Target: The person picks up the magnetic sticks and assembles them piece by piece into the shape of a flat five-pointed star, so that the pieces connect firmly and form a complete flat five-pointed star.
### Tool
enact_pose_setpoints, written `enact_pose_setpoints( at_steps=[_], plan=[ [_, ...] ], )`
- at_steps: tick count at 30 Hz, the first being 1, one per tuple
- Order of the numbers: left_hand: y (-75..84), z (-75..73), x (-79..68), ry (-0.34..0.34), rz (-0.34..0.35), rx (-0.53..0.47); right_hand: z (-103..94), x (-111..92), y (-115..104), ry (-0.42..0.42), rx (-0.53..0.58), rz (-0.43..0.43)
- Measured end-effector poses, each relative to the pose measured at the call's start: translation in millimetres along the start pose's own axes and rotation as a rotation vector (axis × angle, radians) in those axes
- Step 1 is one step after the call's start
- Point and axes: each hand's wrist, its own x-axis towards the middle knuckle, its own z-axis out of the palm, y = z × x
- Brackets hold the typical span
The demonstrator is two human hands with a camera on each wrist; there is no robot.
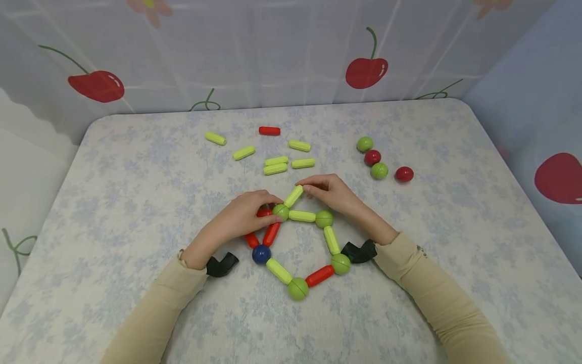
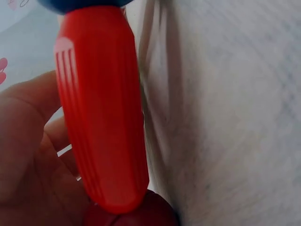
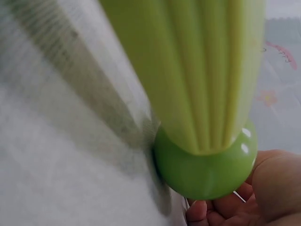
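Note:
On the table lies a ring of ball-and-rod building pieces. My left hand [image 1: 247, 215] pinches a green ball [image 1: 280, 212] at the ring's upper left corner. A yellow-green rod [image 1: 293, 196] points up and right from that ball, its far end pinched by my right hand [image 1: 334, 194]. Red rods [image 1: 272, 234] run from a blue ball [image 1: 261, 254], partly covered by the left hand. Close up in the left wrist view, a red rod [image 2: 101, 108] joins a dark red ball [image 2: 134, 214]. The right wrist view shows a yellow-green rod [image 3: 197, 75] meeting a green ball [image 3: 207, 165].
Several loose yellow-green rods [image 1: 303, 163] and one red rod [image 1: 270, 131] lie beyond the hands. Farther right are loose green balls [image 1: 379, 171] and red balls [image 1: 404, 174]. A cherry-printed curtain [image 1: 282, 55] hangs behind the table [image 1: 136, 167].

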Motion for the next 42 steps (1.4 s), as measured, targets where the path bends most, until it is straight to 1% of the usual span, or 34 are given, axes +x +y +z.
enact_pose_setpoints(
  at_steps=[6,8,10,11,14,16,18,20,23,25,27,29,32,38,42],
  plan=[
    [-0.1,1.3,0.2,0.017,-0.003,-0.002,1.2,-1,-2,-0.047,-0.086,-0.058],
    [-0.6,1.7,0.1,0.020,0.003,-0.001,0.6,-1,-2,-0.040,-0.086,-0.053],
    [-1.0,2.1,-0.3,0.020,0.011,-0.002,-1.3,0,-3,-0.019,-0.070,-0.037],
    [-1.4,2.3,-0.5,0.019,0.013,-0.003,-2.9,1,-3,0.004,-0.067,-0.024],
    [-2.2,2.4,-1.4,0.019,0.012,-0.007,-10.3,7,-3,0.109,-0.083,0.002],
    [-3.1,2.6,-2.2,0.021,0.008,-0.010,-16.1,14,-2,0.173,-0.141,0.000],
    [-4.2,2.8,-2.8,0.023,0.005,-0.012,-21.3,22,0,0.207,-0.216,-0.004],
    [-5.0,2.9,-3.4,0.023,0.010,-0.015,-24.9,30,3,0.206,-0.291,0.002],
    [-6.2,2.8,-3.6,0.022,0.006,-0.019,-27.4,40,7,0.184,-0.390,-0.001],
    [-7.0,2.6,-3.6,0.024,0.003,-0.020,-26.8,44,8,0.184,-0.441,-0.007],
    [-7.6,2.2,-3.6,0.027,-0.001,-0.019,-26.0,45,9,0.198,-0.468,-0.021],
    [-7.5,2.2,-3.4,0.027,0.000,-0.021,-25.8,43,10,0.217,-0.452,-0.027],
    [-8.1,2.8,-3.4,0.028,-0.002,-0.023,-28.4,37,10,0.219,-0.383,-0.023],
    [-9.1,4.0,-5.1,0.039,-0.009,-0.029,-36.2,26,9,0.178,-0.200,0.021],
    [-8.2,4.7,-6.1,0.043,-0.017,-0.031,-38.9,21,5,0.139,-0.079,0.013]
  ],
)
